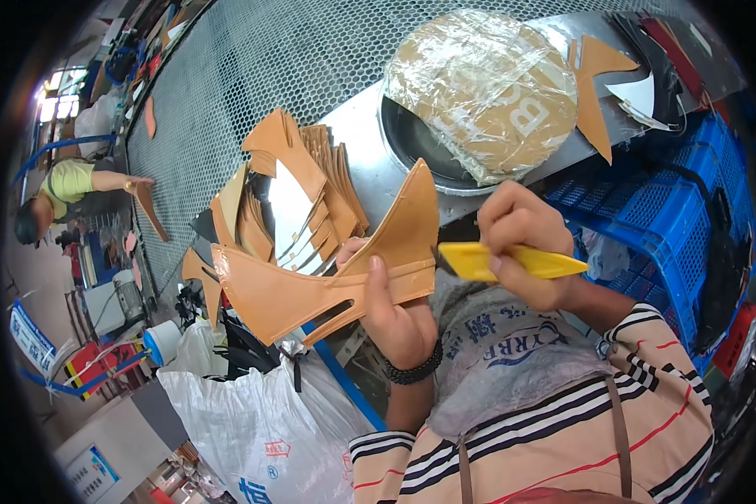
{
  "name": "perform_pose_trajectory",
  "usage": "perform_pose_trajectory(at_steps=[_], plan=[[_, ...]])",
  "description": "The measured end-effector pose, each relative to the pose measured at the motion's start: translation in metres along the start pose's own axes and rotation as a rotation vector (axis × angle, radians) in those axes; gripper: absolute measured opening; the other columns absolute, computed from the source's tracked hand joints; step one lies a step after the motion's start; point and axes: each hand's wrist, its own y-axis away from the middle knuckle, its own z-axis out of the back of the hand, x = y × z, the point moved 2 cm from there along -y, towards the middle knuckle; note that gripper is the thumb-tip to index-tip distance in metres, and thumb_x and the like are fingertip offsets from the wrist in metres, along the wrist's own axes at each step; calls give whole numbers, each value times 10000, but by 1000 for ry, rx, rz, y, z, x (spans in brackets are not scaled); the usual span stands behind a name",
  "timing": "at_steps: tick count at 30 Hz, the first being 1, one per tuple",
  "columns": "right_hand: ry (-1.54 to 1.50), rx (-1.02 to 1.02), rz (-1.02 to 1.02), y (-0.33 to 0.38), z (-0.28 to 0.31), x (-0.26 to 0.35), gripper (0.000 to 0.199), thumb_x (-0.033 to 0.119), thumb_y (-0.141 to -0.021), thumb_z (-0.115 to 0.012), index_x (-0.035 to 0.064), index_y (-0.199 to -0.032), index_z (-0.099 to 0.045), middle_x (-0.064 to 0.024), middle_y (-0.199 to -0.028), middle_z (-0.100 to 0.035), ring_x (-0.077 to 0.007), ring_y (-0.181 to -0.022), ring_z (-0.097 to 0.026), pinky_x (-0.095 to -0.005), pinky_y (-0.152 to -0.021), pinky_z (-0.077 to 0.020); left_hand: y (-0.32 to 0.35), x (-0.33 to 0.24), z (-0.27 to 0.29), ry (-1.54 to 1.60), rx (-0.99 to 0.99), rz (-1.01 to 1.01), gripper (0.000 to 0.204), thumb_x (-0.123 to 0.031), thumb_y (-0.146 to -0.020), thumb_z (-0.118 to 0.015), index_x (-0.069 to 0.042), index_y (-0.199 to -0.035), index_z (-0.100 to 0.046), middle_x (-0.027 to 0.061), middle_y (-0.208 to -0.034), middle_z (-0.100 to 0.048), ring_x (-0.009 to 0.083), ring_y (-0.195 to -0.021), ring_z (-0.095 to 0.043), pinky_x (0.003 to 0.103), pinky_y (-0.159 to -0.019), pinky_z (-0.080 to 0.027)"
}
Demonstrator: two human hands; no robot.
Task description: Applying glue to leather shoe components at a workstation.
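- Lettering: pale on the wrapped cardboard disc (487,80), blue on the grey apron (512,353), blue and red on the white sack (244,420).
- Tan piece (298,296): pinched between left hand's (397,323) thumb and fingers, partly hiding stacked tan pieces (338,193) on bench (357,126).
- Right hand (525,239): closed around yellow tool (466,262), tip at piece's right edge; contact unclear.
- Disc partly covers round pan (405,139).
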Motion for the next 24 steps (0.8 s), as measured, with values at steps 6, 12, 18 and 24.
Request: perform_pose_trajectory(at_steps=[6, 12, 18, 24], plan=[[-245, 334, -139, 3, -10, -4, 97, -24, -760, -597, 13, -818, -528, -117, -873, -526, -226, -731, -528, -321, -660, -432, 0, 0, -2, -43, 38, -27, 213, -63, -1019, -471, -72, -1230, -442, 85, -1170, -518, 183, -1131, -546, 348, -1020, -443], [41, 106, 71, -10, -1, 17, 158, -5, -835, -733, 11, -979, -669, -108, -966, -626, -244, -842, -625, -312, -735, -518, 0, -6, 1, -27, 36, 7, 235, -128, -1055, -470, -75, -1281, -439, 100, -1222, -533, 190, -1147, -563, 369, -1022, -459], [42, 235, 50, -7, -2, 4, 267, 40, -805, -800, 26, -1059, -720, -103, -942, -689, -239, -790, -690, -311, -673, -546, -2, -12, -4, 111, 203, 118, 452, -348, -1103, -364, -102, -1480, -321, 221, -1500, -426, 324, -1389, -445, 475, -1152, -385], [50, 303, 55, -6, 15, 6, 255, -9, -748, -805, 29, -992, -744, -99, -853, -688, -225, -727, -679, -302, -628, -531, 0, -14, -12, 214, 292, 108, 494, -374, -1102, -336, -109, -1514, -277, 300, -1581, -292, 379, -1468, -340, 511, -1196, -331]])
